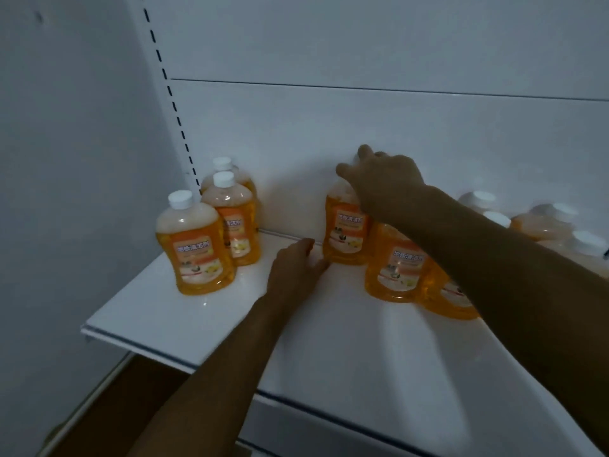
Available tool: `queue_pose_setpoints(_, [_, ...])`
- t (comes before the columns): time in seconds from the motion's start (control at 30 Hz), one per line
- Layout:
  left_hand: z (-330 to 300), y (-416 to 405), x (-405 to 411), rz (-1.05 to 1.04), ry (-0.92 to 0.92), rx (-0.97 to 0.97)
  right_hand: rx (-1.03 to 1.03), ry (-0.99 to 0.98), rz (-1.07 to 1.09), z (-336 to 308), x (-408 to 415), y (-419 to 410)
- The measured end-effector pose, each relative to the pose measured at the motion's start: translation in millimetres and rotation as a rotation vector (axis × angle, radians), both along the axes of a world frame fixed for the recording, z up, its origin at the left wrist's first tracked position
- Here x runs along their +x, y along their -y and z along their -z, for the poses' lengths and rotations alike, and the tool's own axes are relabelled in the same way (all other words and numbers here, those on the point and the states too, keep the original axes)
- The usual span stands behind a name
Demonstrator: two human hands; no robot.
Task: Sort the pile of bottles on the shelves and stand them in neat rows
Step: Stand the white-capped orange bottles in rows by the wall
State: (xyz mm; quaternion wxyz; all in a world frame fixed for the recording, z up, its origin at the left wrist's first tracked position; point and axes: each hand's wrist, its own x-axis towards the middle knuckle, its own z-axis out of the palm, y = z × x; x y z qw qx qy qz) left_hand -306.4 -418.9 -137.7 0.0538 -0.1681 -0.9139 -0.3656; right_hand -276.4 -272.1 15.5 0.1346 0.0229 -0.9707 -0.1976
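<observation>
Three orange bottles with white caps stand upright at the shelf's back left, the nearest one [194,245] in front of two others [235,222]. My right hand [382,183] grips the top of an upright orange bottle [346,232] by the back wall, hiding its cap. My left hand [298,268] rests on the white shelf [158,311] just left of that bottle's base, fingers apart and holding nothing. Two more orange bottles [395,265] stand in front, partly hidden by my right forearm.
At the far right several more bottles with white caps [557,222] crowd together behind my right arm. The shelf's left corner meets a slotted upright [178,117] and a side wall. A lower shelf edge [329,413] shows below.
</observation>
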Motion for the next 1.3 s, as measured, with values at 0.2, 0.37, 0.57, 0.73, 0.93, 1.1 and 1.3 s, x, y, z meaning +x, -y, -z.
queue_pose_setpoints(0.2, [-5,73,36,-0.136,-0.204,0.121,0.137,-0.097,-0.192,12,3,42])
queue_pose_setpoints(0.37, [-7,137,61,-0.386,-0.309,0.266,-0.325,-0.025,-0.461,23,-3,107])
queue_pose_setpoints(0.57, [-9,171,49,-0.493,-0.058,0.367,-0.671,0.096,-0.589,33,-9,161])
queue_pose_setpoints(0.73, [-8,172,39,-0.356,-0.035,0.338,-0.624,0.062,-0.545,40,-13,171])
queue_pose_setpoints(0.93, [-7,156,38,-0.309,-0.099,0.279,-0.720,0.073,-0.478,31,2,147])
queue_pose_setpoints(1.1, [-8,112,35,-0.186,-0.081,0.217,-0.605,0.011,-0.348,20,25,102])
queue_pose_setpoints(1.3, [-18,47,32,0.006,-0.122,0.244,-0.553,-0.050,-0.225,4,42,46])
